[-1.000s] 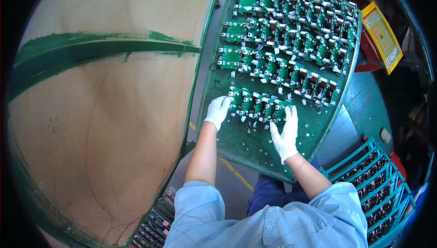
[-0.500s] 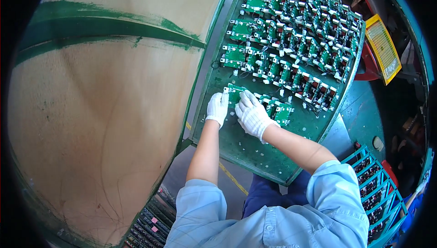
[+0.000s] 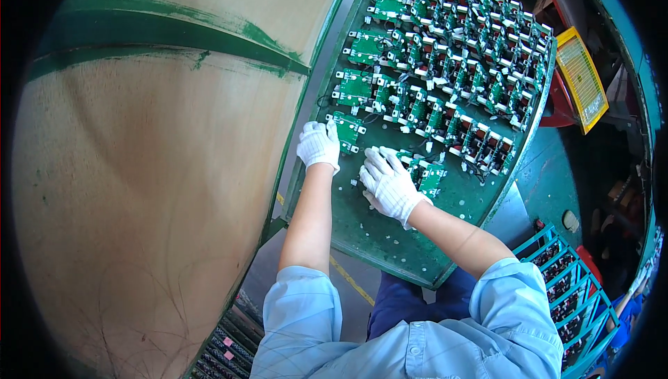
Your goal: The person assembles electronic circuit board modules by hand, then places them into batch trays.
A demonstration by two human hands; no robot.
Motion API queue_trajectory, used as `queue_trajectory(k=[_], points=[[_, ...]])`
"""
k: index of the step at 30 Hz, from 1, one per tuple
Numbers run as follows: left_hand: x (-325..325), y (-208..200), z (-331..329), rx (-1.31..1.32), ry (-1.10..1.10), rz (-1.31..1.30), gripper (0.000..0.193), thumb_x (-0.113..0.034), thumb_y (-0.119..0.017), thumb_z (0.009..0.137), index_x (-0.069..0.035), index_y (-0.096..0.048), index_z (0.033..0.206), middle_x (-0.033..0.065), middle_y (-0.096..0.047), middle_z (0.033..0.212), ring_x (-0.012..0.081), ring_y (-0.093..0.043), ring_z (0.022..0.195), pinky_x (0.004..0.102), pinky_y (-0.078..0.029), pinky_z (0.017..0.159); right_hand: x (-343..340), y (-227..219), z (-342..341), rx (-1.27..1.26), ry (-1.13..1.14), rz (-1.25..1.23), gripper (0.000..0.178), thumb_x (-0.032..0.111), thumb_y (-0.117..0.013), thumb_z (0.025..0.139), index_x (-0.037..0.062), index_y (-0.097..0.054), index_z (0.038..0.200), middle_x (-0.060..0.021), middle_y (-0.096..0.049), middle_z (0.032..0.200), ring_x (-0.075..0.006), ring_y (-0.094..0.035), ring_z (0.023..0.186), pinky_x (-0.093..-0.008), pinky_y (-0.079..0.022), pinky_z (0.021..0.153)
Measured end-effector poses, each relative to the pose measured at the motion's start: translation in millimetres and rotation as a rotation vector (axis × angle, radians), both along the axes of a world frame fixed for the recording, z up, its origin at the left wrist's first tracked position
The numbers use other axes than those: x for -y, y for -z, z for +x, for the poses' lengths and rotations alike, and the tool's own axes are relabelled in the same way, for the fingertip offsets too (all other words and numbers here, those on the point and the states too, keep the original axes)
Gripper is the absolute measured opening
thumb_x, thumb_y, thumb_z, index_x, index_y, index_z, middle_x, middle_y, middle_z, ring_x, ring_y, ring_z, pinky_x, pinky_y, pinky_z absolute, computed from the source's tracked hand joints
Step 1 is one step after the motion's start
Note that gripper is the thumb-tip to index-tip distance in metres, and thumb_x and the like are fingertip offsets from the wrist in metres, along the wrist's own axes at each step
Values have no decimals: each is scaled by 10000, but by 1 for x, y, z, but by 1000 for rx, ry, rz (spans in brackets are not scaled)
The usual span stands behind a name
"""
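My left hand (image 3: 319, 146), in a white knit glove, is closed on the left edge of a green circuit board (image 3: 346, 132) with pale fittings at its ends. That board lies almost flat near the table's left side, just below a row of similar boards. Gloved in white too, my right hand (image 3: 387, 179) is over the table right of this board. Its fingers are stretched out, with no board seen in them. Close beside its fingertips and knuckles stands a short row of circuit boards (image 3: 433, 179), partly hidden by the hand.
Several rows of circuit boards (image 3: 358, 87) with wires and white connectors cover the far part of the green table (image 3: 376, 240). A wooden panel (image 3: 153, 191) with green edging stands left. To the right are a yellow tray (image 3: 583, 80) and a teal rack (image 3: 567, 281) holding parts.
My left hand has moved left with the circuit board, which now sits nearer the table's left edge. My right hand has come off that board and is slightly lower.
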State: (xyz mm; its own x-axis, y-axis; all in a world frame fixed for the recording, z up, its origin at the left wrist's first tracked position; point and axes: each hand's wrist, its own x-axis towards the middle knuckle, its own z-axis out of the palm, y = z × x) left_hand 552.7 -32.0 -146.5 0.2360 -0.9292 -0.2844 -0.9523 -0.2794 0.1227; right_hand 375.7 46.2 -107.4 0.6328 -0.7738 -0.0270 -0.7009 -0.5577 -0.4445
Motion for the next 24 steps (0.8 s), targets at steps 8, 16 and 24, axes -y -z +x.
queue_trajectory(k=[8, 16, 24], points=[[-56, -45, -19, -721, -246, -16, 452, -418, -410, 909, -24, -593, 1033, 167, -625, 934, 278, -609, 855, 351, -476, 723, -4, -11, -12, 253, 66, 5, 483, 240, -632, 692, 18, -512, 1104, -154, -478, 1209, -314, -351, 1227, -439, -246, 1039], [-55, -60, -57, -332, 260, 466, 679, -530, -579, 750, 22, -512, 1139, 220, -559, 1049, 349, -537, 981, 417, -438, 813, -79, 19, -64, 417, 1075, 193, 576, 180, -657, 719, -12, -408, 1201, -232, -483, 1123, -368, -460, 1072, -413, -374, 918], [-67, -24, -39, -751, 55, 128, 404, -245, -525, 843, -3, -498, 1165, 199, -600, 1044, 294, -597, 939, 370, -457, 805, -65, 1, -43, 605, 1040, 703, 763, 300, -658, 743, -51, -288, 1311, -240, -463, 1169, -364, -436, 1058, -414, -354, 920]])
